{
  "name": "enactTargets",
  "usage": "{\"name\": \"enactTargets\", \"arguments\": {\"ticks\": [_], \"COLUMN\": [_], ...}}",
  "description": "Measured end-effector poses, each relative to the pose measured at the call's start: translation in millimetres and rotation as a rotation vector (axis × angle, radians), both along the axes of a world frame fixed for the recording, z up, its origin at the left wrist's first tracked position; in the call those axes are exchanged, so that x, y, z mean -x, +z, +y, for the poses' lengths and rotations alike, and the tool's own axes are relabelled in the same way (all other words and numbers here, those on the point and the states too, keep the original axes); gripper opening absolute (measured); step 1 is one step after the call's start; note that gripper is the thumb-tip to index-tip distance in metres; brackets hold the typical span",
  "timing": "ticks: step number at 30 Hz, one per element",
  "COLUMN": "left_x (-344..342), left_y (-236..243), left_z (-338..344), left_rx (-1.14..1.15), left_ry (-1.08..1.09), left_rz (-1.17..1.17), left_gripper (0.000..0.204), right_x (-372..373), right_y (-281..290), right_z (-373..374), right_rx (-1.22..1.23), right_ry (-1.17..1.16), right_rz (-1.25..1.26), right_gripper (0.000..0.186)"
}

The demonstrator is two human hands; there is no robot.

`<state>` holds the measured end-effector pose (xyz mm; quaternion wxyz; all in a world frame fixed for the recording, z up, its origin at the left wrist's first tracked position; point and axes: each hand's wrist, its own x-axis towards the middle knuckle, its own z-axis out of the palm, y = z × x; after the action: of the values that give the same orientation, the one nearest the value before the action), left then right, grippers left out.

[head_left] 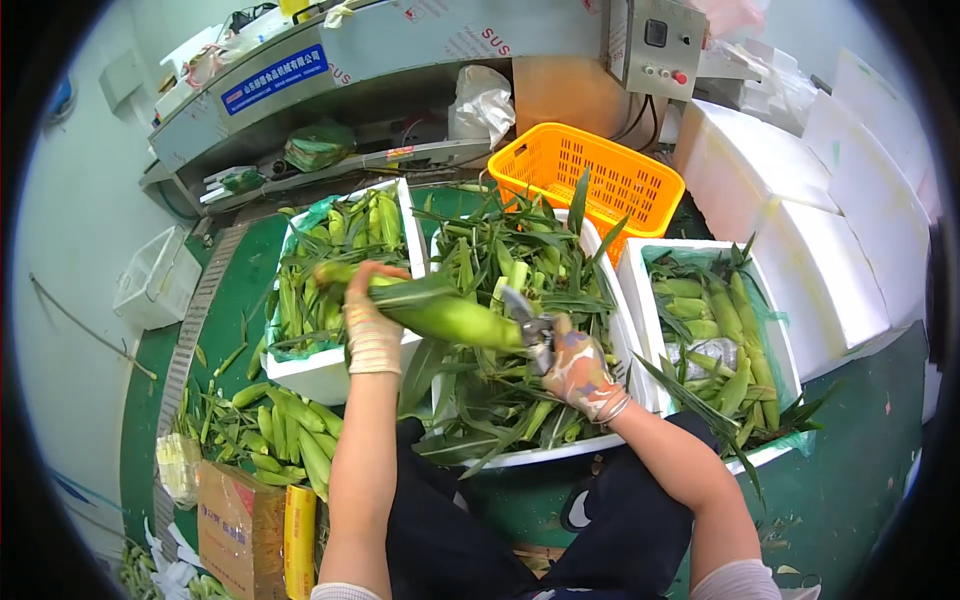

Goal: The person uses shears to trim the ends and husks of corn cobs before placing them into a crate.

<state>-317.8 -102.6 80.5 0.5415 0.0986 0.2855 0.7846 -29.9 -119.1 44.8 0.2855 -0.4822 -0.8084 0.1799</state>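
Forearms nearest the camera: left forearm [362,480] runs up from the lower edge to the left hand, right forearm [690,465] slants inward to the right hand.

Below and left of the left hand: carton [240,530], yellow box [300,540] against it, loose ears [290,425] heaped on the floor just past them. Left box [330,378], white, full of ears, lies behind and left of the left hand, likely kept close for easy reach.

Left hand [372,310], gloved, is closed round the ear [450,318], which is in the air between the two hands, above the tub. Grip sits well back from the right-hand end, probably to keep fingers off the blades and steady the ear.

Ear's long axis: roughly level across the body, sloping down a little from left to right. Narrower end sticks out left past the left hand; thick, blunt end points at the right hand. Looks like the stalk end; can't be sure.

Tub [625,345], heaped with leaves, sits under both hands, presumably to catch trimmings.

Shears [540,343] meet the ear's blunt end; right hand [582,372], gloved, is wrapped round the handles. Exact bite blurred.

Orange crate [600,165] beyond the right hand; right box [640,275], holding more ears, to its right.
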Motion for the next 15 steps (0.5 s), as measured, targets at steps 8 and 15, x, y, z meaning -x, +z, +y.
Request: {"name": "enactTargets", "arguments": {"ticks": [8, 15], "left_x": [25.0, -21.0], "left_y": [6.5, 1.6], "left_z": [16.4, 27.0], "left_rx": [-0.240, -0.300], "left_ry": [0.261, 0.125], "left_rz": [-0.177, -0.136], "left_gripper": [0.021, 0.024], "right_x": [14.8, 3.5], "right_y": [-11.3, -18.1], "right_z": [-4.9, 22.9], "right_rx": [0.443, 0.913], "right_ry": [0.077, 0.220], "right_rz": [-0.106, 0.466], "right_gripper": [0.090, 0.071]}}
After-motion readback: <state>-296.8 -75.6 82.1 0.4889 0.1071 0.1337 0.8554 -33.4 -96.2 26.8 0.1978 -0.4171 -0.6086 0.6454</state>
